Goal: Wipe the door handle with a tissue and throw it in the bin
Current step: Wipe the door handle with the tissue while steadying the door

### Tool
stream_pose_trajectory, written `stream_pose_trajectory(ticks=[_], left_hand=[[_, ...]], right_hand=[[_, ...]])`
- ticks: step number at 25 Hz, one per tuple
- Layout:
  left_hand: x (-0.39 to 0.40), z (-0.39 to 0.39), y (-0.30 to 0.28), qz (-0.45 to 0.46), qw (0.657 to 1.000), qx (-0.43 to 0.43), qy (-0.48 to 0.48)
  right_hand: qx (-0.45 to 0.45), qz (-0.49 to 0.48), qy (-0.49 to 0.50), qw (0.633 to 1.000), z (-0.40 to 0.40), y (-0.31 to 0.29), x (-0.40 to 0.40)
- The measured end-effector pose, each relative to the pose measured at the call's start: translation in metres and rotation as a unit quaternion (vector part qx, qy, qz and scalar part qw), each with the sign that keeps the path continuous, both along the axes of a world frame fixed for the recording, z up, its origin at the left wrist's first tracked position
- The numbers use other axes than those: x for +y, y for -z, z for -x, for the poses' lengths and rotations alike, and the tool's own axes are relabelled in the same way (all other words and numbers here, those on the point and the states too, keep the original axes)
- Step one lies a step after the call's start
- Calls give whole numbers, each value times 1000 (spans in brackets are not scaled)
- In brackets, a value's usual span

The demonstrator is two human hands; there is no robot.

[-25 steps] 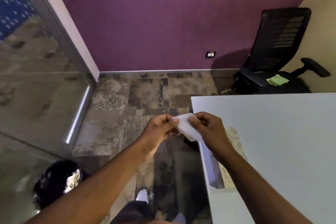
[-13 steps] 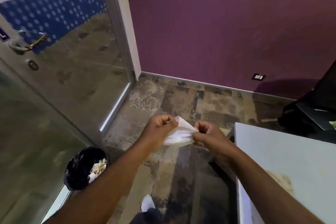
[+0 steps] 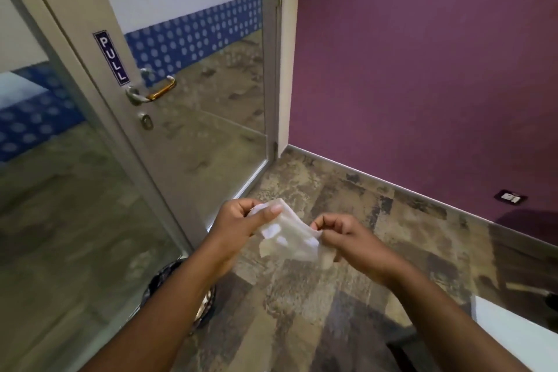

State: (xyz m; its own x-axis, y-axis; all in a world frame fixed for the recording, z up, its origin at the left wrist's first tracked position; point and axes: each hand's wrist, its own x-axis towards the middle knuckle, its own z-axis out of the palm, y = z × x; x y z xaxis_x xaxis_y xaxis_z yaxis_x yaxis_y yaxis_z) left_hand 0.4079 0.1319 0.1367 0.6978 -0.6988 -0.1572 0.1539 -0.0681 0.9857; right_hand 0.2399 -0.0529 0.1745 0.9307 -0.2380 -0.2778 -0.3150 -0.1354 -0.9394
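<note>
A thin white tissue [image 3: 287, 234] is stretched between both hands in the middle of the view. My left hand [image 3: 238, 225] pinches its upper left corner, and my right hand [image 3: 347, 240] pinches its right edge. The door handle [image 3: 157, 90], silver with a gold lever, sits on the glass door's frame at upper left, well above and left of my hands. A black bin [image 3: 208, 305] stands on the floor by the door, mostly hidden behind my left forearm.
The glass door [image 3: 211, 118] carries a blue PULL sticker [image 3: 111, 57] above the handle and a keyhole [image 3: 147, 121] below it. A purple wall [image 3: 422, 69] fills the right. A white table corner [image 3: 513, 332] shows at lower right. Patterned carpet covers the floor.
The view has swung left and up from the table and chair to the door. The handle now sits nearer the centre. Both hands have pulled the tissue wider open.
</note>
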Motion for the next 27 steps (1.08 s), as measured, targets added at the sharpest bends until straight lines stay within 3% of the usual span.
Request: stream_pose_trajectory(ticks=[2,5,7,9,11,15,17,21,24,27], left_hand=[[11,-16,-1,10,1000,21,3],[29,-33,-4,-9,998,40,45],[35,-46,-7,-49,994,29,88],[36,-57,-12,-64,994,23,91],[31,-66,-16,-35,998,39,25],[10,-80,-22,107,979,115,-132],[0,-88,-23,106,965,107,-216],[-1,-96,-23,85,941,68,-320],[8,-94,-20,67,938,24,-338],[11,-98,-20,-3,923,-26,-384]], right_hand=[[-28,-82,43,995,-31,-7,4],[-51,-253,122,958,-71,-11,5],[-36,-277,122,953,-94,-8,3],[-18,-265,103,959,-116,-5,1],[0,-272,76,959,-139,-3,-4],[55,-233,-143,960,-178,-9,-30],[80,-175,-216,957,-198,-14,-46],[8,-81,-202,976,-238,-20,-68],[-45,-111,-202,972,-267,-11,-70],[-93,-82,-213,969,-290,1,-62]])
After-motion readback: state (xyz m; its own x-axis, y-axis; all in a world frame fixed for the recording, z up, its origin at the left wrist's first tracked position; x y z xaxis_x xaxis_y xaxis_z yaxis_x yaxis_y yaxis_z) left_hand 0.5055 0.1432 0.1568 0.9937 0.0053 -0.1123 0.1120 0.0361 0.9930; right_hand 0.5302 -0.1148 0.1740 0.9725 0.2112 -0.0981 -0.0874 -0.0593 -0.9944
